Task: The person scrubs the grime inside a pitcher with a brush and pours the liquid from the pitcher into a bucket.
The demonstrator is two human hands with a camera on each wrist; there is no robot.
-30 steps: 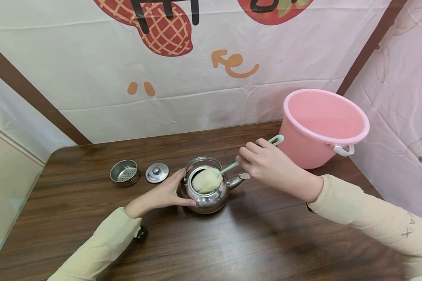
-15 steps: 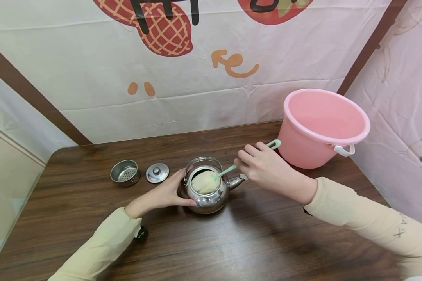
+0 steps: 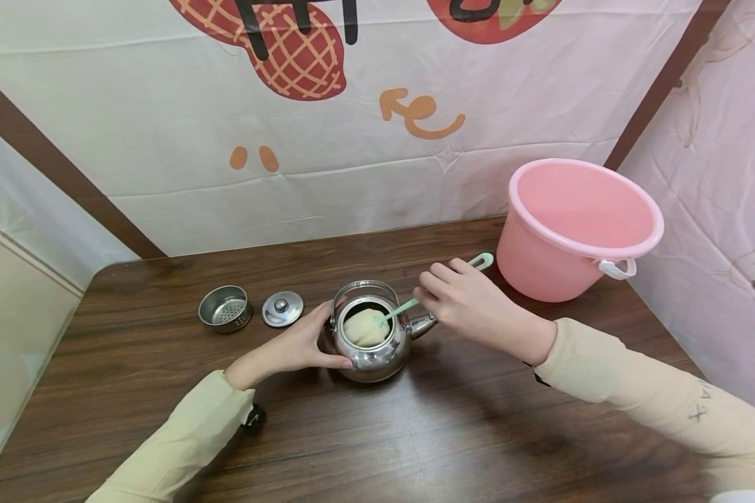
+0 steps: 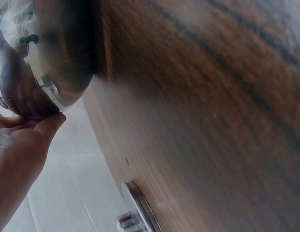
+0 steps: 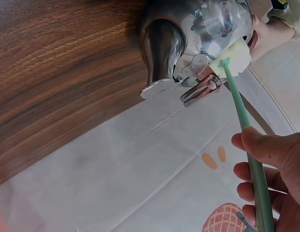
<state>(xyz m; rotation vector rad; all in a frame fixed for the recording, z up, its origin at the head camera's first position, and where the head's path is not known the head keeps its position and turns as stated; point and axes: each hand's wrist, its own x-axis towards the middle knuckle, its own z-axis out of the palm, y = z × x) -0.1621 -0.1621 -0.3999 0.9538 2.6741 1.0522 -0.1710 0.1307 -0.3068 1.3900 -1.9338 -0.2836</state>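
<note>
A shiny metal kettle (image 3: 377,363) stands uncovered on the table, its spout to the right and its hoop handle raised behind the opening. My left hand (image 3: 298,346) holds the kettle's left side, thumb in front; its other fingers are partly hidden behind the body. In my right hand (image 3: 472,300) is the green handle of a sponge brush (image 5: 242,104), gripped between thumb and fingers. The brush's pale yellow sponge head (image 3: 366,328) sits in the kettle's opening, its lower part hidden inside. The right wrist view shows the sponge touching the opening's rim.
Left of the kettle lie its round knobbed lid (image 3: 282,309) and a small metal strainer (image 3: 225,309) with a perforated bottom. A pink bucket (image 3: 541,269) with a white handle stands at the back right of the wooden table (image 3: 415,440), near the cloth wall.
My right hand has moved left and slightly down with the brush, and the sponge sits lower in the kettle's opening. My left hand and the kettle stay in place.
</note>
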